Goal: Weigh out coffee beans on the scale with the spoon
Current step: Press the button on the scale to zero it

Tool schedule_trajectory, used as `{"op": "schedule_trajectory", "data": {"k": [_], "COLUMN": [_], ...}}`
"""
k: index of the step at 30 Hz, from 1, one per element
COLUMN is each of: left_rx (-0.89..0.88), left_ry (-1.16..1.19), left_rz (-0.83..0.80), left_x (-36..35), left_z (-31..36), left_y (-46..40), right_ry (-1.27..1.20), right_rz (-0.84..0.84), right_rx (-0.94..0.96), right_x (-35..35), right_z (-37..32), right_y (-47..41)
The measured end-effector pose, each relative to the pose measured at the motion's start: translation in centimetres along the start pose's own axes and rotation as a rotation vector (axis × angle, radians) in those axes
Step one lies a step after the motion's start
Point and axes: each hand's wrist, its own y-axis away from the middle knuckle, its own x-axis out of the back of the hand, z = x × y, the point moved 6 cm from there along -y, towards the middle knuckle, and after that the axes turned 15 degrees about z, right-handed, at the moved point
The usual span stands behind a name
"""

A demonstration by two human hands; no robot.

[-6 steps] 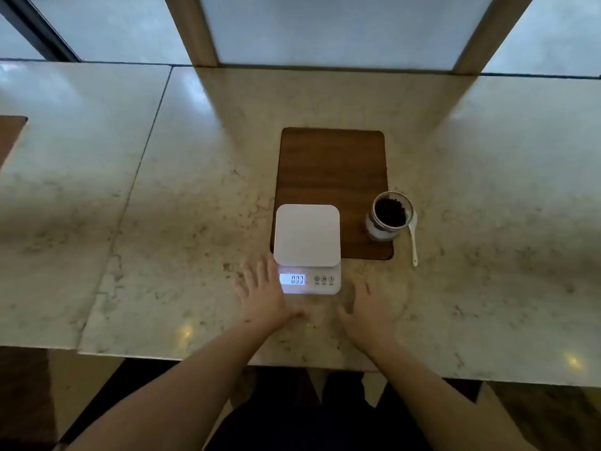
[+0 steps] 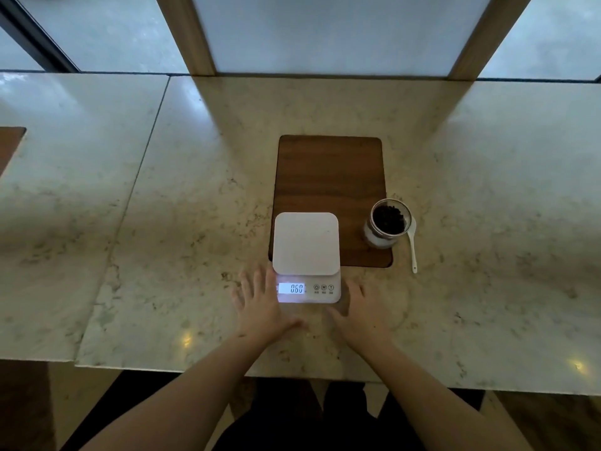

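- The left hand (image 2: 260, 307) lies flat on the marble counter (image 2: 162, 222), fingers spread and holding nothing; its fingertips sit just beside the left edge of the scale's display.
- The scale (image 2: 305, 245) stands just ahead of and between the two hands, its white platform bare, the lit readout showing what looks like 060. It is partly on the wooden board (image 2: 331, 170), with its front end overhanging onto the counter.
- The right hand (image 2: 361, 315) is also open and empty, palm down, its fingertips near the scale's right front corner.
- The glass jar (image 2: 388, 227) of coffee beans (image 2: 388, 219) stands ahead and to the right of the right hand, well apart from it, at the board's right edge. It looks rigid, smooth and breakable; I would hold it around the wall.
- The spoon (image 2: 413, 245) lies on the counter just right of the jar, bowl end close against it, handle pointing back toward the person. It seems light, stiff and slick; the free handle end is the natural place to pinch it.
- No beans have reached the platform yet.
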Motion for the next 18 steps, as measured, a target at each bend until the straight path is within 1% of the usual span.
{"op": "schedule_trajectory", "data": {"k": [3,6,9,10,12,14,16,18], "left_rx": [-0.007,-0.027,-0.012,-0.002,0.015,0.018,0.017,0.016], "left_ry": [0.038,0.020,0.014,0.004,-0.001,-0.018,-0.044,-0.044], "left_rz": [0.070,0.087,0.093,0.097,0.094,0.094,0.100,0.107], "left_x": [0.2,0.3,0.0,-0.1,-0.4,-0.5,-0.4,-0.4], "left_z": [-1.0,-1.1,-0.6,-0.3,0.3,0.7,0.8,1.0], "left_y": [-0.3,-0.4,-0.4,-0.4,-0.3,-0.1,0.0,0.1], "right_ry": [0.022,0.038,0.064,0.068,-0.012,-0.025,0.056,0.041], "right_rz": [-0.037,-0.038,-0.030,-0.061,-0.130,-0.098,-0.064,-0.067], "right_rx": [0.021,0.061,0.066,0.052,-0.028,-0.031,0.046,0.053], "right_x": [-0.2,-0.4,-0.9,-1.1,-1.6,-1.2,-0.3,0.0], "right_z": [-0.3,-0.5,-0.4,-0.5,-0.5,-0.4,-0.5,-0.5], "right_y": [-0.4,-0.7,-1.1,-1.2,-1.4,-1.8,-2.1,-2.3]}}
